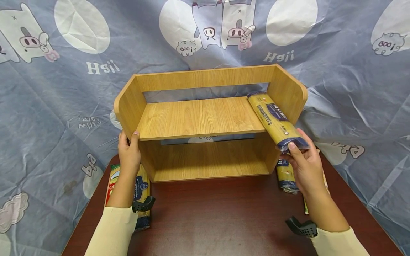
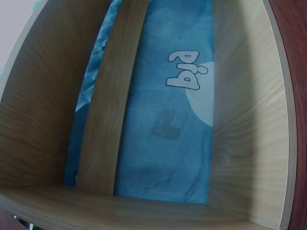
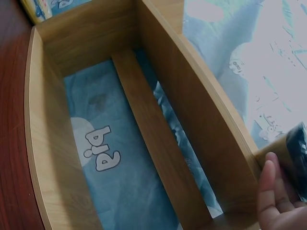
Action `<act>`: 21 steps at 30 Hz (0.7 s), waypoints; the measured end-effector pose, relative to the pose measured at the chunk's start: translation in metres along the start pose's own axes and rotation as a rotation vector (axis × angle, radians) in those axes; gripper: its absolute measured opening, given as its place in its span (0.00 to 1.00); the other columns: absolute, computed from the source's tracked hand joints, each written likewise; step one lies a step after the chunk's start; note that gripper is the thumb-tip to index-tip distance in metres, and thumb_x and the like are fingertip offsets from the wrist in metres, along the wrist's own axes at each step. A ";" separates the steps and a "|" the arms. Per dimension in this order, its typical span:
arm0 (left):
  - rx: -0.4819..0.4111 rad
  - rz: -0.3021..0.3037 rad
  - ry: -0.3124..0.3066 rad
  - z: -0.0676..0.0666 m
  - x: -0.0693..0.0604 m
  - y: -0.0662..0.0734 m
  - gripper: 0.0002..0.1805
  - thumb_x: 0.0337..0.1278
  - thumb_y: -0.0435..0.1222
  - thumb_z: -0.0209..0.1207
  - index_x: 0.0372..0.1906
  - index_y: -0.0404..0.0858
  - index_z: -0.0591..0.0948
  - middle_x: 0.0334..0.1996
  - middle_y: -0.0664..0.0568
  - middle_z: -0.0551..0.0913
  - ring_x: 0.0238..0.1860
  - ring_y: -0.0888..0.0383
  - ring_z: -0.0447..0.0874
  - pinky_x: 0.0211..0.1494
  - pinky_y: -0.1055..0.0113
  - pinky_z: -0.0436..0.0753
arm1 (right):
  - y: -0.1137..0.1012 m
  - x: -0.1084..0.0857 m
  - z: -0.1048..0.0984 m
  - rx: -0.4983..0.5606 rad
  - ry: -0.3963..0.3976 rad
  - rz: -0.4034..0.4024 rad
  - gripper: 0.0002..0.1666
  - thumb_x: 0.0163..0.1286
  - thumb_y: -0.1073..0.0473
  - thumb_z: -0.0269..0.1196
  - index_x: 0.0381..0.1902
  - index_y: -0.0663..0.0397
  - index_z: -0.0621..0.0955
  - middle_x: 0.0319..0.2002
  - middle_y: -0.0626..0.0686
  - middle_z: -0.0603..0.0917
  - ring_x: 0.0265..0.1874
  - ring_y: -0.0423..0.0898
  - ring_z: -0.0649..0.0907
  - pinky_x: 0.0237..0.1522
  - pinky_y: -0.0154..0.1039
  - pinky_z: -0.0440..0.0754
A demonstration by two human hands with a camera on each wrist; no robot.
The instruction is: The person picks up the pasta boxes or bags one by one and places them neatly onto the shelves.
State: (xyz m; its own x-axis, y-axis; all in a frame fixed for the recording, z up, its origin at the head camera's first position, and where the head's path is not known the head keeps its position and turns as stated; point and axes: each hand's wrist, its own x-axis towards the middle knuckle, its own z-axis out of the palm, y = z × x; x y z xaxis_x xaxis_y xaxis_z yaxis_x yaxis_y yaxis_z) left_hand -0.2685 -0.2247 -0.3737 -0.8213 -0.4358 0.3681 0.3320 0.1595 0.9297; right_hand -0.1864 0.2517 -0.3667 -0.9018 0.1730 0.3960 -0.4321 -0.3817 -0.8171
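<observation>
Pinching the spaghetti pack (image 1: 272, 117) with our right hand (image 1: 306, 166), we've got it over the upper shelf (image 1: 195, 117), near end overhanging; our left hand (image 1: 129, 154) grips the left panel (image 1: 129, 106) (for steadiness, we reckon).

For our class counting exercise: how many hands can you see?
2: the left hand grips the wooden shelf by its left side; the right hand holds the spaghetti packet.

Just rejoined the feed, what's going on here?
A spaghetti pack lies at the upper right of a wooden shelf unit, jutting past the front, and a person's right hand holds its near end. The left hand grips the unit's left side. Other packs lie on the table on either side.
</observation>
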 end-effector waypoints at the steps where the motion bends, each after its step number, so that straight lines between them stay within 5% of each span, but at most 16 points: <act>1: -0.001 0.000 -0.002 0.000 0.000 0.000 0.22 0.75 0.43 0.51 0.69 0.50 0.75 0.55 0.61 0.70 0.62 0.57 0.71 0.66 0.60 0.71 | 0.001 0.001 0.001 0.003 0.020 -0.013 0.34 0.76 0.71 0.52 0.77 0.55 0.60 0.54 0.55 0.77 0.39 0.45 0.90 0.37 0.33 0.87; 11: 0.000 -0.004 0.002 0.000 0.000 0.000 0.23 0.74 0.43 0.51 0.70 0.49 0.74 0.54 0.63 0.69 0.62 0.58 0.71 0.67 0.60 0.71 | 0.015 0.016 0.014 -0.033 0.235 -0.061 0.32 0.71 0.71 0.60 0.71 0.53 0.70 0.54 0.57 0.76 0.38 0.43 0.84 0.30 0.32 0.84; 21: 0.000 -0.013 -0.001 0.000 0.000 -0.001 0.23 0.75 0.43 0.51 0.70 0.49 0.75 0.54 0.63 0.70 0.60 0.59 0.71 0.66 0.61 0.72 | 0.026 0.030 0.023 -0.070 0.336 -0.105 0.30 0.68 0.68 0.66 0.67 0.53 0.74 0.52 0.56 0.75 0.37 0.44 0.79 0.27 0.29 0.81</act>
State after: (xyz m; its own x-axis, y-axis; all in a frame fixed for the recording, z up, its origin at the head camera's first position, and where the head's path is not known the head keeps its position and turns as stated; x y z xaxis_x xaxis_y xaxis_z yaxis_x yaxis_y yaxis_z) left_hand -0.2688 -0.2250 -0.3741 -0.8261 -0.4368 0.3561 0.3213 0.1542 0.9343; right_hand -0.2248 0.2263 -0.3666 -0.8003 0.5015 0.3286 -0.5116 -0.2853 -0.8105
